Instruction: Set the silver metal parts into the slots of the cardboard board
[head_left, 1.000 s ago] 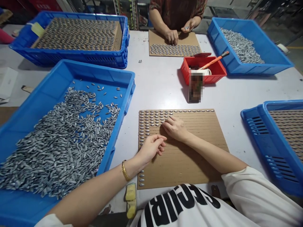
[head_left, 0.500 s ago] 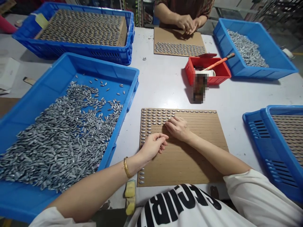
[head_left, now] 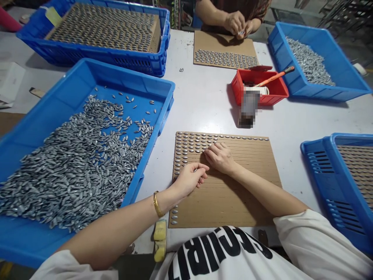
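A grooved cardboard sheet (head_left: pixel 233 202) lies in front of me, with small grey spindle-shaped metal pieces (head_left: pixel 190 142) set in rows along its far and left edges. My right hand (head_left: pixel 220 157) rests on the sheet by the end of a row, fingers pinched downward; whatever is under the fingertips is hidden. Just left and nearer, my left hand (head_left: pixel 192 178) hovers over the sheet, palm turned inward and fingers curled against the thumb. Its contents cannot be made out. On the left, a blue tray (head_left: pixel 151 87) holds a large heap of loose matching pieces.
A blue crate (head_left: pixel 136 62) with filled cardboard stands back left; another crate (head_left: pixel 320 155) is at right. A red box (head_left: pixel 276 91) with an orange-handled tool sits beyond my sheet. Across the table, a co-worker's hands (head_left: pixel 239 25) work above another sheet, beside a blue tray (head_left: pixel 326 87).
The view has shifted slightly. My two hands keep nearly the same pose and place on the sheet. The co-worker's hands have moved a little, fingers closer together.
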`<state>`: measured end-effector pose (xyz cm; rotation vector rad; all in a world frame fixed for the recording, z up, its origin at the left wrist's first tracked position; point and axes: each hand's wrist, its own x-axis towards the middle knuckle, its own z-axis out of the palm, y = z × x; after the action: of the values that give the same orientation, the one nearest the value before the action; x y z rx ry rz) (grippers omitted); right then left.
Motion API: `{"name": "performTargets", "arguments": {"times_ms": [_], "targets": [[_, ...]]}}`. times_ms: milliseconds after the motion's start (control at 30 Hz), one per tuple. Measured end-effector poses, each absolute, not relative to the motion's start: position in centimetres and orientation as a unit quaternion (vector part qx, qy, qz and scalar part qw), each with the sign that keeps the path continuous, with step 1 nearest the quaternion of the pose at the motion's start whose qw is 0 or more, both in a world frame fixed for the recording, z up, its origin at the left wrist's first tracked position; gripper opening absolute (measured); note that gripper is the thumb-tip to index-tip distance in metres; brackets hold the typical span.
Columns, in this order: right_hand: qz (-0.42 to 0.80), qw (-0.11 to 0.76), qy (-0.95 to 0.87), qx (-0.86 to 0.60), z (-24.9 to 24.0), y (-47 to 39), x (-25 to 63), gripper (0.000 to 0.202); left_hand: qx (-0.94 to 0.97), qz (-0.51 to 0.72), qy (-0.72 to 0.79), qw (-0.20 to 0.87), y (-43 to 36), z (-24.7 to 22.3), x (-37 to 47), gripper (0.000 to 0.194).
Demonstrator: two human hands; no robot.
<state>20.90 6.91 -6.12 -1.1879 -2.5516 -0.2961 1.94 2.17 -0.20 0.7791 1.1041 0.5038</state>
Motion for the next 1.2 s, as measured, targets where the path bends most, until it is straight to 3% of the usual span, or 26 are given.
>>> {"name": "performTargets", "arguments": {"times_ms": [1200], "targets": [[-0.149,0.071,-0.895,-0.414,-5.68,7.49,20.21,0.022,0.39,0.246,0.5,0.733,2.05,-0.02,1.94,0.017]]}}
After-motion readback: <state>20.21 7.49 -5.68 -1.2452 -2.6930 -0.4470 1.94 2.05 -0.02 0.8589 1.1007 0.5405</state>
